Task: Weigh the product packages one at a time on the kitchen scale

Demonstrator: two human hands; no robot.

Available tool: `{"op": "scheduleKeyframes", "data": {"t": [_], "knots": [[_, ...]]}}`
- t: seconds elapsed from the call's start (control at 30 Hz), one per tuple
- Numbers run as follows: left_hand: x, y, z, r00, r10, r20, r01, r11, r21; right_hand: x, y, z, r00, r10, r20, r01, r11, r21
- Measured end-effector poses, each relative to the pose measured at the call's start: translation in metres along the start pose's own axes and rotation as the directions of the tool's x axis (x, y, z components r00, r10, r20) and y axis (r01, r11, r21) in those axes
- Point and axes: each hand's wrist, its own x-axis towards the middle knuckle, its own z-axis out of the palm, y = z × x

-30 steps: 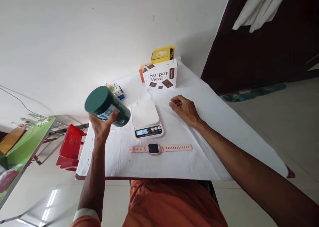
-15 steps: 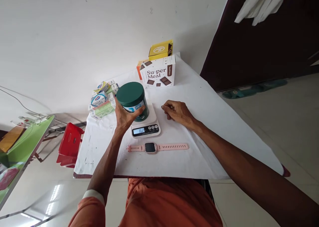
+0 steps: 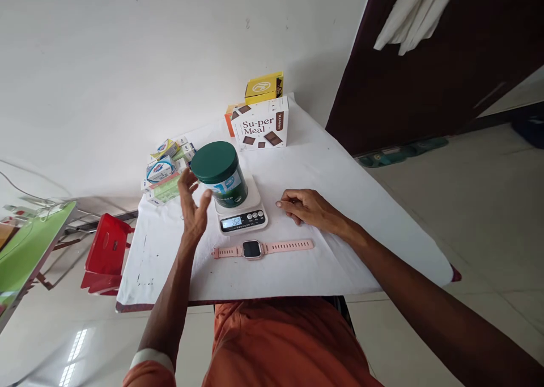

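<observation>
A green lidded tub [image 3: 229, 190] stands upright on a white digital kitchen scale [image 3: 254, 197], whose lit display appears to read 362. Just left of the tub, my left hand [image 3: 194, 208] is open, thumb and fingers apart, with a small gap to the tub. My right hand [image 3: 306, 208] rests on the cloth to the right of the scale, its fingers curled in and nothing visible in them. In front of the scale lies a smartwatch [image 3: 252, 249] with a pink strap, stretched out flat.
Several small cartons [image 3: 164, 174] are piled at the left by the wall. At the back stand a white Su-per Meal box [image 3: 260, 125], a yellow box [image 3: 264, 88] and an orange one [image 3: 229, 123]. A red chair [image 3: 105, 251] and a green table [image 3: 38, 245] are on the left.
My left hand has let go of the tub and drawn away to the left. The tub stays on the scale. My right hand remains curled on the table, and the camera view has shifted slightly.
</observation>
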Motion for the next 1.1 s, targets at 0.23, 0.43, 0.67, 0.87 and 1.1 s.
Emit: {"op": "scheduleKeyframes", "data": {"t": [0.23,0.43,0.67,0.87,1.1], "knots": [[-0.016,-0.008,-0.032,0.975,-0.034,-0.222,0.047,0.998,0.051,-0.007,0.004,0.009,0.993,-0.008,-0.116,0.005,1.0,-0.026],[0.007,0.012,-0.01,0.998,-0.011,0.061,0.004,0.994,0.112,-0.006,0.003,0.01,0.989,-0.027,-0.143,0.021,0.999,-0.044],[0.034,0.011,0.02,0.994,-0.068,0.088,0.051,0.981,0.188,-0.005,0.006,0.008,0.987,-0.071,-0.142,0.06,0.995,-0.082],[0.06,0.032,0.037,0.999,-0.025,0.045,0.018,0.988,0.155,-0.004,0.007,0.009,0.982,-0.119,-0.15,0.098,0.985,-0.143],[0.092,0.053,0.114,0.967,-0.028,0.252,0.048,0.996,-0.075,-0.002,0.01,0.005,0.924,-0.115,-0.365,0.069,0.988,-0.137]]}}
